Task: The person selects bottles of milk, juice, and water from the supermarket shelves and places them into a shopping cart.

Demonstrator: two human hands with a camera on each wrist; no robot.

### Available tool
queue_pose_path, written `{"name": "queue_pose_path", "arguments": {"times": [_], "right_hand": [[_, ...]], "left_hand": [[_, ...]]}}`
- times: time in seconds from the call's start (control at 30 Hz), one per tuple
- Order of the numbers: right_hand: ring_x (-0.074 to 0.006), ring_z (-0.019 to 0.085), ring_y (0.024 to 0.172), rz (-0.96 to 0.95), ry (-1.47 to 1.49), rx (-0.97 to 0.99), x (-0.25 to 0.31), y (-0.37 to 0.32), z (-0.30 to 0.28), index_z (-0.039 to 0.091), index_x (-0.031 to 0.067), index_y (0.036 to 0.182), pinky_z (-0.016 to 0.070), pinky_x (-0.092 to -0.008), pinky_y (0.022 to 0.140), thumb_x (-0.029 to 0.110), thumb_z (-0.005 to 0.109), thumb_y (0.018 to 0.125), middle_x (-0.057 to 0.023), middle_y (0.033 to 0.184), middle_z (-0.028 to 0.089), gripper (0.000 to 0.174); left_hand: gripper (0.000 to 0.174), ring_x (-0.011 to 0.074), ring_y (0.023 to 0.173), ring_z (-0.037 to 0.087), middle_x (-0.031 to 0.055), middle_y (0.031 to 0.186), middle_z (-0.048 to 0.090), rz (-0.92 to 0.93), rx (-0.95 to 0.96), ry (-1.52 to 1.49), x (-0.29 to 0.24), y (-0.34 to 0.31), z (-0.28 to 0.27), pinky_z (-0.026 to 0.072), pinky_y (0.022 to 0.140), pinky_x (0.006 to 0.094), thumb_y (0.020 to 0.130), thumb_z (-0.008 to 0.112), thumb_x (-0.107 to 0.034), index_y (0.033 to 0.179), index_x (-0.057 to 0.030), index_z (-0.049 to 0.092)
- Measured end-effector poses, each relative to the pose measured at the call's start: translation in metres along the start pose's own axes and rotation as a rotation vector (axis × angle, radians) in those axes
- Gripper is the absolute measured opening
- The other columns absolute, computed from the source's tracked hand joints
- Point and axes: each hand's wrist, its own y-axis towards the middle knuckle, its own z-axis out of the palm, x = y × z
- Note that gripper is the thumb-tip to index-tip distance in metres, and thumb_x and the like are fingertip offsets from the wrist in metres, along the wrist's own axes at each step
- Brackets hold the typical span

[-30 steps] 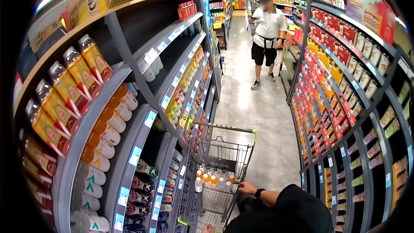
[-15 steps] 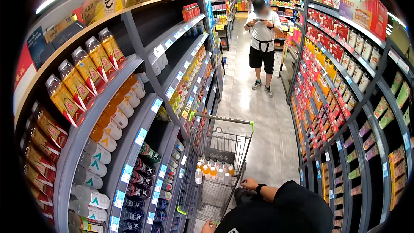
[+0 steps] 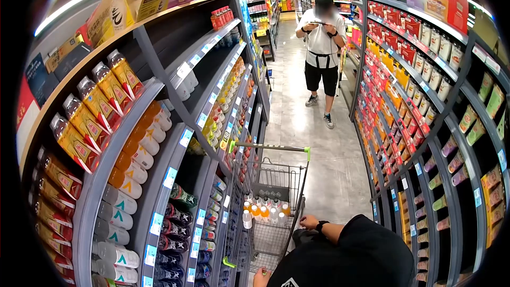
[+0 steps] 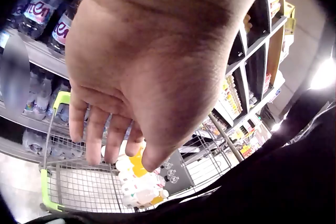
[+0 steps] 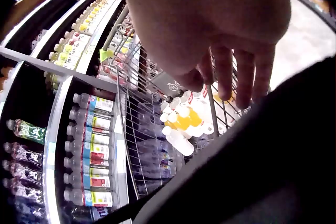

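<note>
A wire shopping cart [image 3: 270,147] with green corner pieces stands in front of me. Several bottles with orange or clear contents [image 3: 264,211] are grouped in its basket. My right hand [image 3: 308,221] is beside the cart's right side; its fingers hang loosely and hold nothing in the right wrist view. Low at the cart's near end is my left hand [image 3: 261,277], partly cut off by the frame. In the left wrist view the left hand [image 4: 142,77] has relaxed, extended fingers, nothing in its grasp, and overlaps the basket.
Shelves of drink bottles [image 3: 127,167] line the left side, close to the cart. Packed shelves [image 3: 419,82] run along the right. Ahead in the aisle, a person [image 3: 321,48] in a white shirt holds a dark flat object up with both hands.
The person ahead has raised both hands with the dark flat object and stands nearer. My left hand shows more at the bottom edge. My right hand stays beside the cart.
</note>
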Motion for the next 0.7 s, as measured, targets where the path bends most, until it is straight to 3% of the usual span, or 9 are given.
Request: {"name": "queue_pose_path", "arguments": {"times": [0.13, 0.23, 0.3, 0.4, 0.7], "right_hand": [[-0.0199, 0.07, 0.068, 0.003, 0.029, 0.001, -0.005, -0.006, -0.009, 0.07, 0.0053, 0.12, 0.0599, -0.0356, 0.059, 0.026, 0.067, 0.091, -0.0086, 0.093, 0.073, 0.036], [-0.0202, 0.071, 0.069, 0.044, 0.053, 0.003, -0.015, 0.002, -0.011, 0.067, 0.0051, 0.125, 0.0599, -0.0357, 0.059, 0.026, 0.066, 0.092, -0.0093, 0.095, 0.074, 0.039], [-0.0203, 0.071, 0.069, 0.065, 0.085, 0.0, -0.018, -0.002, -0.013, 0.066, 0.0052, 0.127, 0.0599, -0.0357, 0.059, 0.025, 0.065, 0.092, -0.0095, 0.095, 0.074, 0.04], [-0.0203, 0.071, 0.07, 0.087, 0.126, -0.016, -0.016, -0.011, -0.02, 0.065, 0.005, 0.128, 0.0594, -0.0356, 0.058, 0.024, 0.064, 0.092, -0.0096, 0.095, 0.074, 0.041], [-0.0192, 0.069, 0.066, 0.055, 0.14, -0.042, -0.014, -0.017, -0.018, 0.069, 0.0015, 0.12, 0.0583, -0.035, 0.057, 0.022, 0.065, 0.091, -0.0104, 0.094, 0.075, 0.035]], "left_hand": [[0.059, 0.0392, 0.094, 0.071, 0.0248, 0.098, 0.073, 0.007, -0.007, 0.046, -0.017, 0.0, 0.004, 0.0527, 0.084, 0.0477, 0.089, 0.073, -0.037, 0.136, -0.0057, 0.057], [0.068, 0.038, 0.094, 0.071, 0.0237, 0.099, 0.074, -0.015, -0.007, -0.113, -0.01, 0.005, 0.012, 0.0527, 0.085, 0.0478, 0.09, 0.073, -0.038, 0.147, -0.0093, 0.05], [0.073, 0.0351, 0.098, 0.071, 0.024, 0.102, 0.073, -0.032, 0.048, 0.052, 0.002, 0.016, 0.013, 0.0523, 0.087, 0.0475, 0.091, 0.072, -0.039, 0.153, -0.0131, 0.044], [0.069, 0.036, 0.097, 0.069, 0.0231, 0.107, 0.072, 0.0, -0.006, 0.056, 0.007, 0.016, 0.017, 0.0519, 0.088, 0.05, 0.089, 0.075, -0.037, 0.147, -0.0088, 0.05], [0.056, 0.0322, 0.104, 0.072, 0.0217, 0.115, 0.072, -0.02, 0.049, 0.06, 0.034, 0.049, 0.02, 0.0563, 0.088, 0.0422, 0.095, 0.072, -0.035, 0.135, 0.0015, 0.057]]}}
